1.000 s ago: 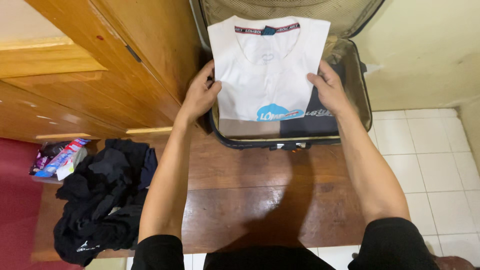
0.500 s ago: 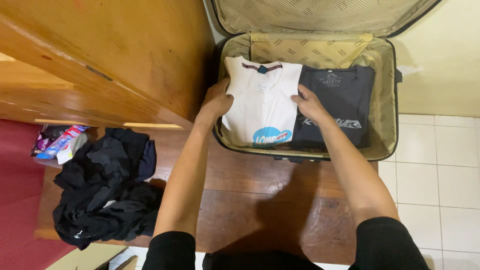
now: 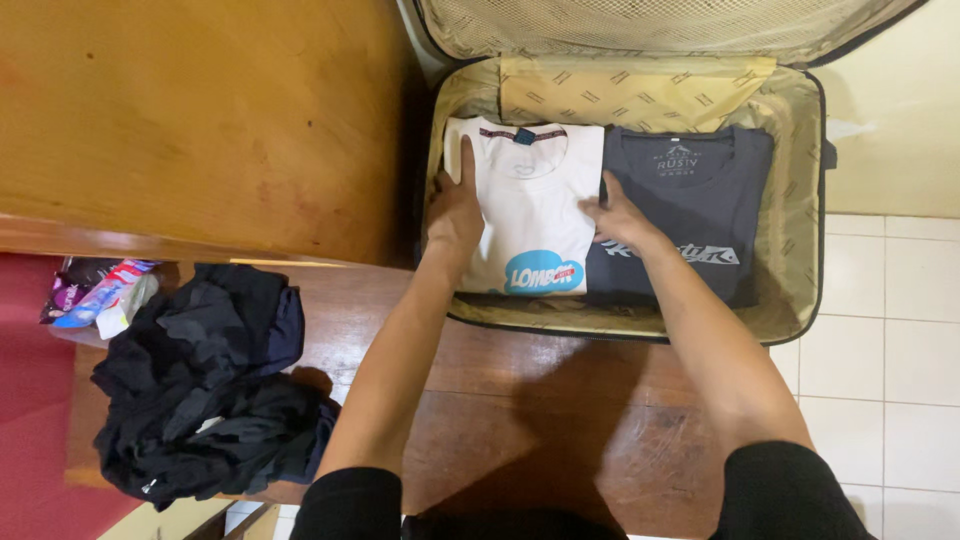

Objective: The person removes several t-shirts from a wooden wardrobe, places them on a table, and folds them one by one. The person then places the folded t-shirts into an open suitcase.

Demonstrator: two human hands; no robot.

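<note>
A folded white T-shirt [image 3: 532, 210] with a blue cloud print lies in the left half of an open suitcase [image 3: 800, 250]. My left hand [image 3: 455, 205] presses flat on the shirt's left edge, fingers stretched toward the collar. My right hand [image 3: 615, 215] rests on the shirt's right edge, where it meets a folded dark grey T-shirt [image 3: 690, 215] that fills the right half. Neither hand grips anything; both lie open on the cloth.
The suitcase sits on a brown wooden bench [image 3: 500, 400], its mesh-lined lid [image 3: 640, 25] propped up behind. A wooden cabinet [image 3: 200, 120] stands to the left. A heap of black clothes [image 3: 200, 380] and colourful packets [image 3: 95, 295] lie at the bench's left end. White tiled floor [image 3: 880, 380] at right.
The white shirt went from held above the suitcase to lying flat inside beside the dark one. Both hands moved from gripping its sides to pressing down on it.
</note>
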